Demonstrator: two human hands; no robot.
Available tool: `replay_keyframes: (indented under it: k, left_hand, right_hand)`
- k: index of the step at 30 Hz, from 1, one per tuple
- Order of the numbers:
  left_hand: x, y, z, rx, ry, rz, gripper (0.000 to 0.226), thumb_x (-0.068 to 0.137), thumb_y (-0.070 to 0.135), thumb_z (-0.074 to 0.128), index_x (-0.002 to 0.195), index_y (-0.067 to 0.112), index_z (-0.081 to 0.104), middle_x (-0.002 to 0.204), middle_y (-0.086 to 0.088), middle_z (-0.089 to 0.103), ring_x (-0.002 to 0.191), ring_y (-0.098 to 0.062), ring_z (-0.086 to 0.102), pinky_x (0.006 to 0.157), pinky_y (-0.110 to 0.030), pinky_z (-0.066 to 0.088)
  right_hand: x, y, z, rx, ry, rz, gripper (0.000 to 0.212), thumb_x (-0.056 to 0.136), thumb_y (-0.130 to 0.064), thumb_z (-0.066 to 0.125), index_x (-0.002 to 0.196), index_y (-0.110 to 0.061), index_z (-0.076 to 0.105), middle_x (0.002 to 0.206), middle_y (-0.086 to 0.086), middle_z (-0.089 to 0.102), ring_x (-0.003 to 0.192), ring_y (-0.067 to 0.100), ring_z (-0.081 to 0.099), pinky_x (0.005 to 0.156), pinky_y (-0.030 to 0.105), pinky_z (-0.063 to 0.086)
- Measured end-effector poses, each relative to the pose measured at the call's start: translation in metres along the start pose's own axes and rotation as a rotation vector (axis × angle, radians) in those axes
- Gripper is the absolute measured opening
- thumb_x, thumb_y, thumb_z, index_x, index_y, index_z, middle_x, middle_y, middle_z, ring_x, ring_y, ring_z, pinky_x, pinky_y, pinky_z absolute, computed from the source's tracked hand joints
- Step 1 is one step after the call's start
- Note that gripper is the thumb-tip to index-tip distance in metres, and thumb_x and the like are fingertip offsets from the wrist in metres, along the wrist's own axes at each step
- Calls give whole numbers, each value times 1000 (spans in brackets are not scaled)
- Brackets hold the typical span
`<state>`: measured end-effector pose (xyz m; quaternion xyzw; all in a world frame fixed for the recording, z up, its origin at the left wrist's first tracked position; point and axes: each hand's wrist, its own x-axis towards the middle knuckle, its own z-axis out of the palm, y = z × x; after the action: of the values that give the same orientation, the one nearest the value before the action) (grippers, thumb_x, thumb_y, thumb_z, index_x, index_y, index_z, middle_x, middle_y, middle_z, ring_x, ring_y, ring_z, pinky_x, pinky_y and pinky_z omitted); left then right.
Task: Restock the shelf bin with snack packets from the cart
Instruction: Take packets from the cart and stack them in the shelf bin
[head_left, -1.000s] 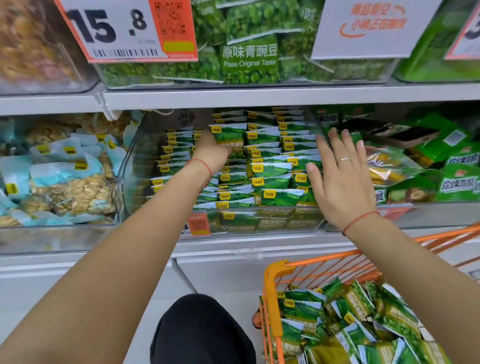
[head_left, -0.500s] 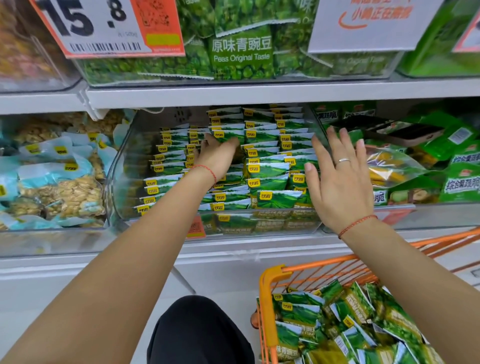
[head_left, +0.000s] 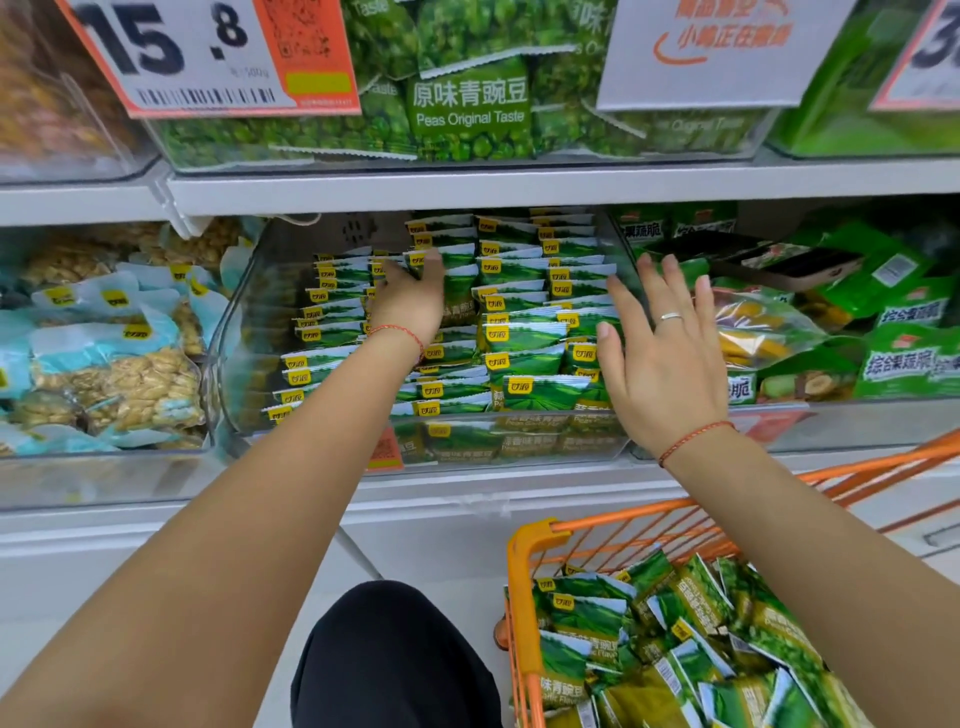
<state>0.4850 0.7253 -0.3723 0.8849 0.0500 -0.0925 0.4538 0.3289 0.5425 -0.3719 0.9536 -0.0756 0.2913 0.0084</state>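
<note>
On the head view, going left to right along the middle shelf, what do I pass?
Blue peanut bags → left hand among the green pea packets → right hand, fingers spread → mixed vegetable crisp bags.

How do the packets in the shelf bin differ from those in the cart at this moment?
The packets in the clear shelf bin stand in neat overlapping rows, yellow logos up; the packets in the orange cart lie jumbled at all angles. The left hand rests among the bin packets; no hand touches the cart packets. Both share the same green-and-white wrapper.
</note>
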Motion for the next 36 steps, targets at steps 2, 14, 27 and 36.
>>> replay_keyframes:
  k: [2, 14, 27, 36]
  left_hand:
    - [-14, 0, -6, -112, 87, 29, 84, 89, 63, 28, 151, 10, 10, 141, -22, 43, 126, -40, 44, 104, -51, 38]
    - [-237, 7, -4, 140, -469, 915, 22, 92, 27, 46, 104, 27, 65, 89, 12, 68, 84, -5, 62, 77, -24, 49]
    - [-243, -25, 111, 1347, -748, 631, 32, 93, 1, 49, 125, 0, 50, 116, -12, 60, 103, -28, 61, 75, -32, 46]
    - [-242, -31, 120, 1344, -779, 735, 32, 91, -3, 48, 122, 6, 55, 118, -14, 56, 101, -30, 59, 70, -33, 43]
  right_hand:
    - [1, 0, -2, 17, -22, -7, 57, 97, -38, 22, 138, -5, 46, 147, 19, 38, 141, 34, 24, 116, 32, -8]
    - [-99, 45, -94, 506, 35, -222, 29, 95, -22, 42, 103, -12, 68, 81, 2, 69, 68, 15, 63, 59, 29, 48]
    - [-175, 64, -34, -15, -1329, -136, 36, 95, -32, 55, 120, -6, 55, 101, 14, 62, 91, 31, 60, 74, 37, 51]
    - [-187, 64, -30, 240, -1312, 52, 34, 90, -34, 62, 112, -10, 51, 98, 9, 56, 82, 22, 48, 69, 32, 40]
